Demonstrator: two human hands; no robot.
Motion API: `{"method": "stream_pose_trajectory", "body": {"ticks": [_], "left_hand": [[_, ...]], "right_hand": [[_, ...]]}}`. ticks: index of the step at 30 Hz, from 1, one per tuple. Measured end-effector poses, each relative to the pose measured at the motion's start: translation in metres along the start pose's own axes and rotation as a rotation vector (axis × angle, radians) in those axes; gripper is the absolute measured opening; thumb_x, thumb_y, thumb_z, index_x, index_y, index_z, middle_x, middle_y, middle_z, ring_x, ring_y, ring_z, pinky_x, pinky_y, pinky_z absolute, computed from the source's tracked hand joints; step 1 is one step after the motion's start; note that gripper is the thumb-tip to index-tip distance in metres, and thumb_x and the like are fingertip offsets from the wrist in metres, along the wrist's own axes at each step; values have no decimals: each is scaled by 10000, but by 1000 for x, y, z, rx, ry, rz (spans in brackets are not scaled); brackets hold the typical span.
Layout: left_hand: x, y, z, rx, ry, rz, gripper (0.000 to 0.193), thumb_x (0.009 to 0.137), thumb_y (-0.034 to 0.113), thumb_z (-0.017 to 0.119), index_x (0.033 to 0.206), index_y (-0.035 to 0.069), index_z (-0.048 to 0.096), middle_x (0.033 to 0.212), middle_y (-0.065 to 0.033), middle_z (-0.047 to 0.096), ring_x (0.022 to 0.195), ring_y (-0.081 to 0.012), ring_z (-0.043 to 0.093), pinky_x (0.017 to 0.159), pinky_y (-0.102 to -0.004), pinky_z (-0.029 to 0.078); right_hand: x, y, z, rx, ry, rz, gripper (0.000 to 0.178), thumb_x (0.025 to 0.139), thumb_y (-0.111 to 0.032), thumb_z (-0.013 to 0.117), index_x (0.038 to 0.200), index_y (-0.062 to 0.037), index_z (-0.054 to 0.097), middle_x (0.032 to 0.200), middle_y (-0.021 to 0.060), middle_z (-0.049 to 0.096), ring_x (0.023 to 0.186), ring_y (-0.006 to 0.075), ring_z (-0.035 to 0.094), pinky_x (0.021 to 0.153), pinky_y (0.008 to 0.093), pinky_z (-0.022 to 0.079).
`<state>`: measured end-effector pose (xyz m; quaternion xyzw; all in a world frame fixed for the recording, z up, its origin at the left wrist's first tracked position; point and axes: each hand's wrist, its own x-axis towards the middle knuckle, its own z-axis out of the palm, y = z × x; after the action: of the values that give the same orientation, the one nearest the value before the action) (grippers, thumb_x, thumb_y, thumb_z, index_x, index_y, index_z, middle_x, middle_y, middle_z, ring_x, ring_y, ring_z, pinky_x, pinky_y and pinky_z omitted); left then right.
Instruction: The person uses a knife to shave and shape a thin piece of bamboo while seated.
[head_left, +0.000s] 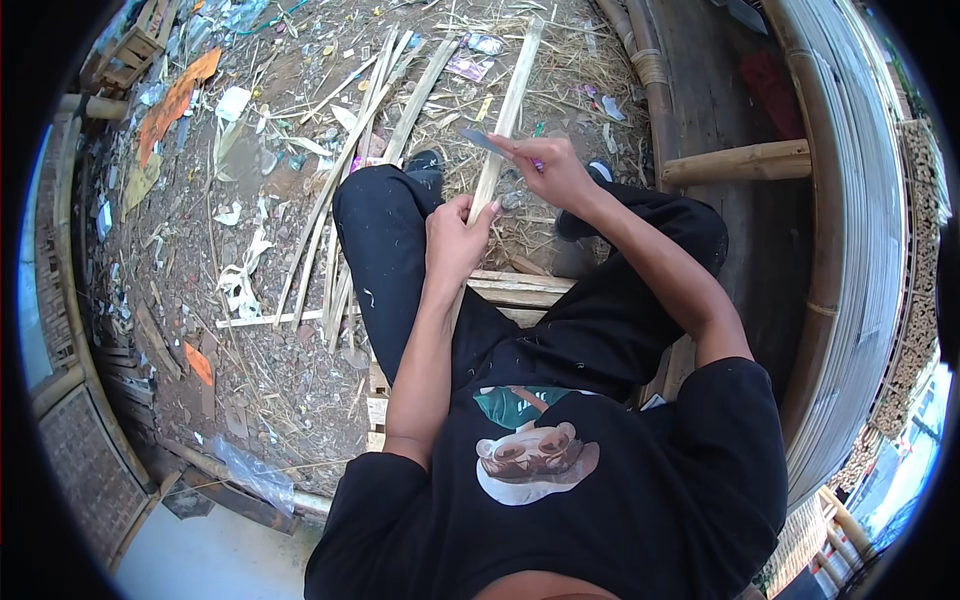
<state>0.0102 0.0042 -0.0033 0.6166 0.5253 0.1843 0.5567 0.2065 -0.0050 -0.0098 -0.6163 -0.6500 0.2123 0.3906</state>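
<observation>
We look steeply down from the wearer's head, through the left of two side-by-side fisheye lenses. The black shirt (pixel 650 530) lies nearest us, across the lower middle; farther out, near the centre, we take in the left hand (pixel 456 242) and right hand (pixel 556 174), and past them the littered ground (pixel 290 375). Our view is upright, round and wide, bending the bamboo pole (pixel 823 230) toward the right rim.

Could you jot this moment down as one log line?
left hand: closed around pale strip | right hand: gripping knife, blade over that strip | nearby: loose strips on littered ground
</observation>
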Motion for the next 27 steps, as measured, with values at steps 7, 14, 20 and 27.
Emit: {"method": "stream_pose_trajectory", "body": {"ticks": [7,14,20,27], "left_hand": [[-3,1,-2,-22,-33,-29,273,897,233,678,812,-23,635,542,1,542,419,-45,473,394,-237,368],[-8,2,-5,-131,-85,-51,227,901,205,672,844,-13,640,554,14,543,419,-35,465,384,-217,356],[-3,-1,-5,-69,-38,-64,261,875,205,684,872,-55,672,541,-33,571,449,-60,481,433,-269,374],[-3,-3,-6,-48,-40,-36,247,883,212,683,843,-31,662,536,-5,551,427,-45,473,407,-242,360]], "right_hand": [[-2,3,2,31,31,-131,420,820,34,601,1191,-148,675,607,173,539,459,193,494,486,326,397],[-21,7,-9,-6,-22,-27,412,842,-2,592,1204,-184,665,641,184,587,491,210,562,508,331,443],[-20,12,-12,1,12,46,425,842,-6,596,1218,-194,658,656,187,598,507,214,566,516,335,446],[-11,13,-15,-3,1,-8,430,834,14,604,1224,-161,655,627,161,583,512,206,550,531,334,440]]}}
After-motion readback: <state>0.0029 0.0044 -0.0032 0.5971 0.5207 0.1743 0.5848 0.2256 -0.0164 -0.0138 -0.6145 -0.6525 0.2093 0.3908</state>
